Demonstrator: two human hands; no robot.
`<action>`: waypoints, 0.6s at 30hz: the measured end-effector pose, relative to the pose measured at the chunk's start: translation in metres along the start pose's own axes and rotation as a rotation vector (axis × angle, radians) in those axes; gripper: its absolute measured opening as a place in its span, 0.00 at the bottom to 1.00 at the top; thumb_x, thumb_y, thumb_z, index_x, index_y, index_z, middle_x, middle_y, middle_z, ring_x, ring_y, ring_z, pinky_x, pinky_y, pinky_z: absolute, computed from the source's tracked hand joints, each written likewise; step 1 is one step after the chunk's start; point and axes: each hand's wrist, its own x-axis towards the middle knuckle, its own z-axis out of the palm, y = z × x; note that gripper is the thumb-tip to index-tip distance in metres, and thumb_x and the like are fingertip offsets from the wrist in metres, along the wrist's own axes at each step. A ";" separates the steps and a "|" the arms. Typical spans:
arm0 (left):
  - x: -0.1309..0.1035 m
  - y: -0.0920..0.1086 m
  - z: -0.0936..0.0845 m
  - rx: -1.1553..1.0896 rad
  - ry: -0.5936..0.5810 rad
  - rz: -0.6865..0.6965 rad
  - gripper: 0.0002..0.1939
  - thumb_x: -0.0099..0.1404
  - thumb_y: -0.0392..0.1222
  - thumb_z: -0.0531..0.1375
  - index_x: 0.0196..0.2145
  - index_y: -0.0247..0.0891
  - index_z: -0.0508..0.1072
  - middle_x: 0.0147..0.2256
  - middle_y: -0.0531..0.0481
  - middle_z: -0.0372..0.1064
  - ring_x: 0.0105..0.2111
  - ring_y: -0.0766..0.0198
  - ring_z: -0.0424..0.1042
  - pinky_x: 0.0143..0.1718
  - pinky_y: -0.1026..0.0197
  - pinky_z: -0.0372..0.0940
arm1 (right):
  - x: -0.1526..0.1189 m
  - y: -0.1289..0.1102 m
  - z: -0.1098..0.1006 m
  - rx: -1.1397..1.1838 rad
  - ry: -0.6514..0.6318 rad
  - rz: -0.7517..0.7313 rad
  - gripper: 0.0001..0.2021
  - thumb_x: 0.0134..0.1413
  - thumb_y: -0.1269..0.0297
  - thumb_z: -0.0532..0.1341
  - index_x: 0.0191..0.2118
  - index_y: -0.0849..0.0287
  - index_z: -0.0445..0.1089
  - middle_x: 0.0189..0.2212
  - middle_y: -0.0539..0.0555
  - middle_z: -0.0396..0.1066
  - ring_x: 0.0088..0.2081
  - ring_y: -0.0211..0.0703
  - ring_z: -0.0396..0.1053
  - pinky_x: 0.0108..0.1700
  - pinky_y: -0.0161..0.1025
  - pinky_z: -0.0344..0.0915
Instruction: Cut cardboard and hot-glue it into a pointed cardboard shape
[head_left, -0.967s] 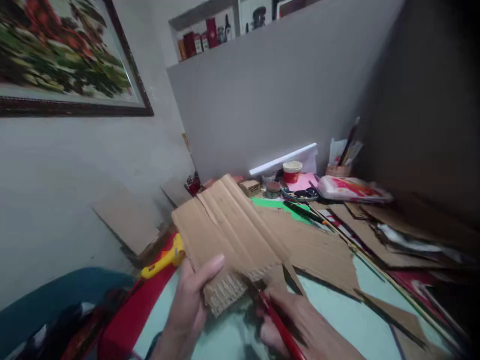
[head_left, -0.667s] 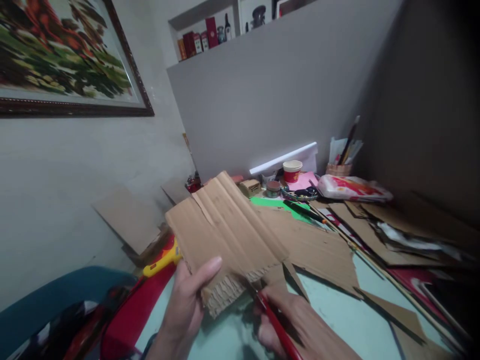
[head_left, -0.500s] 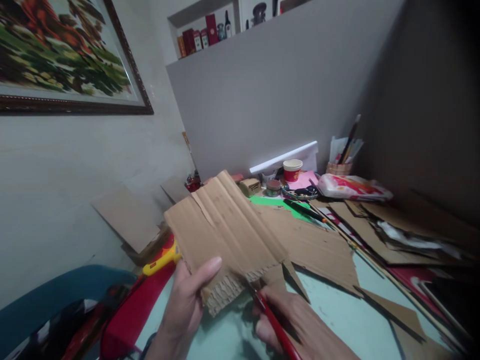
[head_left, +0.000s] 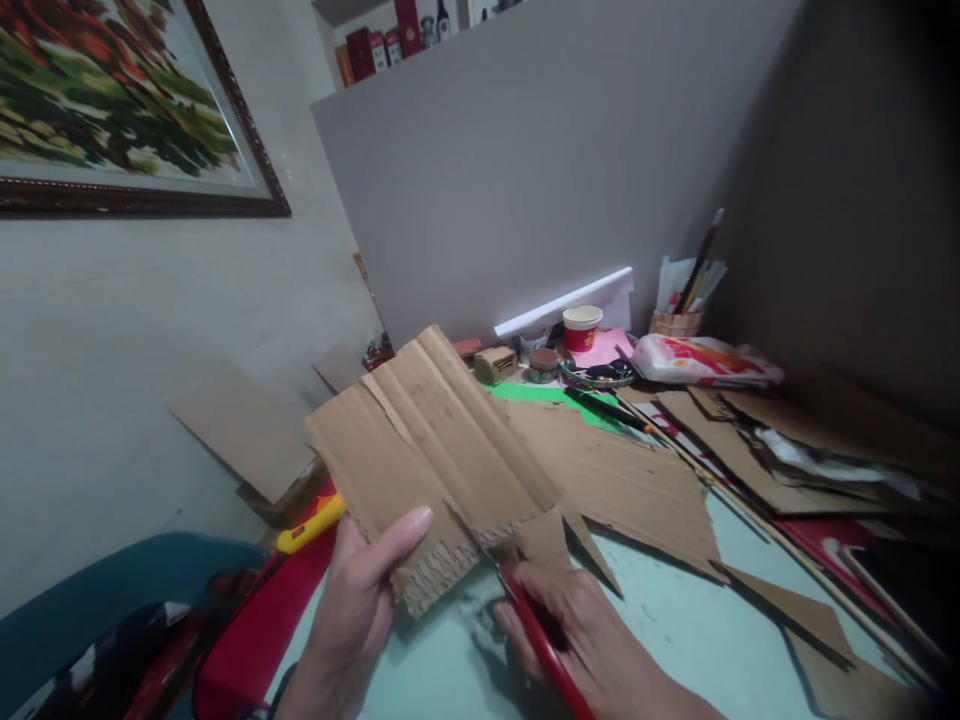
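My left hand (head_left: 367,575) grips a piece of corrugated cardboard (head_left: 431,435) by its lower left, with the thumb lying on the front face. The piece is tilted up, has creases along it and a ragged lower edge with the fluting exposed. In my right hand (head_left: 577,635) are red-handled scissors (head_left: 544,640), the fingers closed around the handles. One metal blade lies over the face of the cardboard at the ragged edge. The other blade is mostly hidden behind the sheet.
Behind lie a larger cardboard sheet (head_left: 630,490) and a black utility knife (head_left: 604,408). A red paper cup (head_left: 582,328) stands at the back. Cardboard scraps (head_left: 795,610) lie on the right of the pale table (head_left: 435,665). A yellow handle (head_left: 310,527) juts out at left.
The scissors' upper blade now shows further up over the cardboard's face. My hands and the cardboard appear slightly further left, and the whole view has shifted a little.
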 end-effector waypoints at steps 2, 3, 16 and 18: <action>0.004 0.000 -0.001 0.014 0.005 0.007 0.43 0.48 0.35 0.75 0.61 0.35 0.68 0.41 0.42 0.83 0.50 0.42 0.79 0.51 0.46 0.74 | 0.004 0.005 0.004 0.001 0.028 -0.002 0.18 0.65 0.55 0.53 0.24 0.55 0.53 0.20 0.48 0.60 0.23 0.36 0.56 0.27 0.36 0.51; 0.006 -0.001 -0.002 0.024 0.002 0.003 0.43 0.49 0.35 0.75 0.61 0.35 0.68 0.41 0.42 0.83 0.50 0.42 0.79 0.51 0.46 0.74 | 0.006 0.007 0.005 0.002 0.041 0.000 0.19 0.65 0.55 0.52 0.24 0.55 0.53 0.20 0.47 0.60 0.22 0.36 0.55 0.27 0.36 0.50; 0.003 -0.004 0.007 0.097 -0.101 0.013 0.43 0.54 0.38 0.74 0.65 0.34 0.66 0.40 0.42 0.83 0.48 0.43 0.80 0.51 0.47 0.75 | 0.005 -0.003 0.000 0.026 0.012 0.062 0.18 0.60 0.51 0.56 0.25 0.57 0.56 0.22 0.48 0.61 0.26 0.38 0.56 0.29 0.36 0.52; 0.000 -0.007 0.008 0.083 -0.121 0.006 0.42 0.54 0.38 0.73 0.64 0.34 0.67 0.41 0.42 0.83 0.50 0.42 0.79 0.54 0.46 0.73 | 0.003 -0.010 -0.003 0.021 0.005 0.096 0.16 0.56 0.53 0.58 0.25 0.56 0.56 0.22 0.48 0.60 0.26 0.38 0.56 0.29 0.37 0.51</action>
